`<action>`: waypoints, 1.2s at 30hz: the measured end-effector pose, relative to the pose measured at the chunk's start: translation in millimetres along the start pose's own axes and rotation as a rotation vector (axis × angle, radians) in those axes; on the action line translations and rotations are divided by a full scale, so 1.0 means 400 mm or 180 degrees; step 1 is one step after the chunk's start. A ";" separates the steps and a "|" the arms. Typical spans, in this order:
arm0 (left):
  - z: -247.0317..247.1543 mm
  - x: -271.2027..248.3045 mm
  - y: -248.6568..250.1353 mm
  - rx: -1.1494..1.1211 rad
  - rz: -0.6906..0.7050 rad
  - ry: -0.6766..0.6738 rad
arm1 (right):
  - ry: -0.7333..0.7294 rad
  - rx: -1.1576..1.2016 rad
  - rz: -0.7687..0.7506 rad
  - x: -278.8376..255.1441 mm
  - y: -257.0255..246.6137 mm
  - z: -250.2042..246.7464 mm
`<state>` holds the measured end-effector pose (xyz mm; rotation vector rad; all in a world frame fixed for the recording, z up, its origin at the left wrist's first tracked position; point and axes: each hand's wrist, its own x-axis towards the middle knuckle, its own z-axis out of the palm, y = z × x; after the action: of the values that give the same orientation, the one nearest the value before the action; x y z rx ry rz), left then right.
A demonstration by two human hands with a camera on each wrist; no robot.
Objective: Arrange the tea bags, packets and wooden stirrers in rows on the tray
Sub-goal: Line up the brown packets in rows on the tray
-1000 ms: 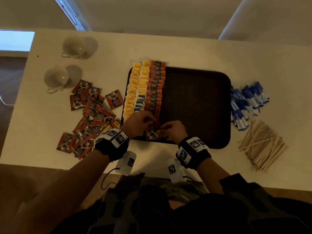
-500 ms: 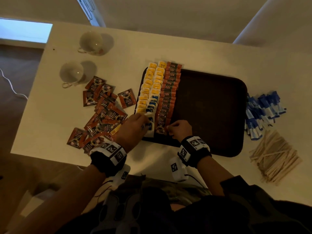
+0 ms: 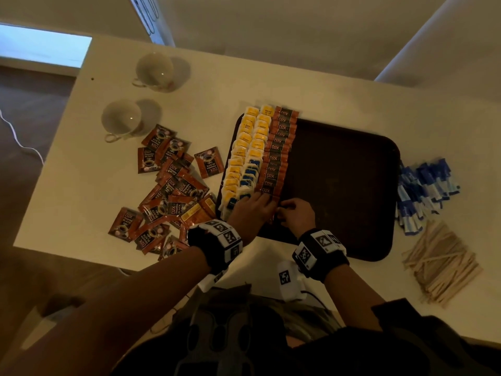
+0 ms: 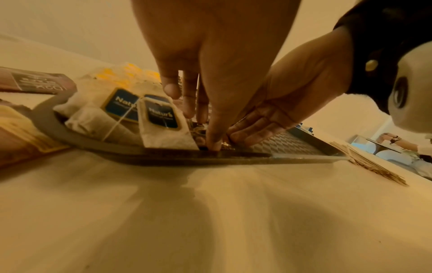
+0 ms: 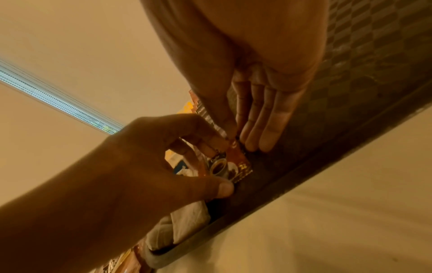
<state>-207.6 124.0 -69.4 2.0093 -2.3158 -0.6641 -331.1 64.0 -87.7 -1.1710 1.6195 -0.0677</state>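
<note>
Tray (image 3: pixel 352 185) packet (image 5: pixel 236 166) between both hands

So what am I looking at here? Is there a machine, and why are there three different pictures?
No machine: a person works with bare hands, wearing cameras. One picture is from the head, looking down; the other two are from each wrist, looking along the fingers.

On the white table lies a dark tray. Its left part already holds rows of tea bags and a row of brown coffee packets. Loose coffee packets lie left of the tray beside two cups; blue sachets and wooden stirrers wait on the right.

The left hand and right hand meet at the tray's near edge, setting down the nearest coffee packet; the left hand's thumb and fingers pinch it, and the right hand's straight fingers rest beside it.
</note>
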 end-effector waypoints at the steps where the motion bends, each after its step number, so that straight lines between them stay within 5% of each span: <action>1: -0.002 0.003 -0.001 -0.0057 -0.0004 -0.0015 | -0.0018 -0.0014 -0.0039 0.001 -0.002 0.000; 12: -0.033 0.001 -0.005 -0.0413 -0.0004 0.0472 | -0.0046 0.0075 -0.0127 0.002 0.002 -0.011; 18: -0.125 -0.079 -0.195 -0.1398 -0.1870 0.1052 | -0.0091 0.0378 -0.0068 -0.024 0.042 -0.051; 22: -0.119 -0.184 -0.357 -0.1540 -0.2806 0.0262 | -0.0110 0.0541 -0.0010 -0.052 0.068 -0.089; 26: -0.093 -0.261 -0.377 -0.0960 -0.2920 -0.0573 | -0.0133 0.0476 -0.0093 -0.071 0.097 -0.123; 33: -0.070 -0.264 -0.380 -0.0520 -0.2765 -0.0366 | -0.0066 0.0367 -0.0223 -0.091 0.131 -0.158; 36: -0.066 -0.256 -0.415 -0.0969 -0.2804 -0.0130 | -0.0013 0.0404 -0.0246 -0.100 0.131 -0.163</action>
<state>-25.2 198.0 -70.1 2.7829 -1.1256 -0.9824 -417.1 86.6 -62.3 -1.1343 1.5431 -0.2147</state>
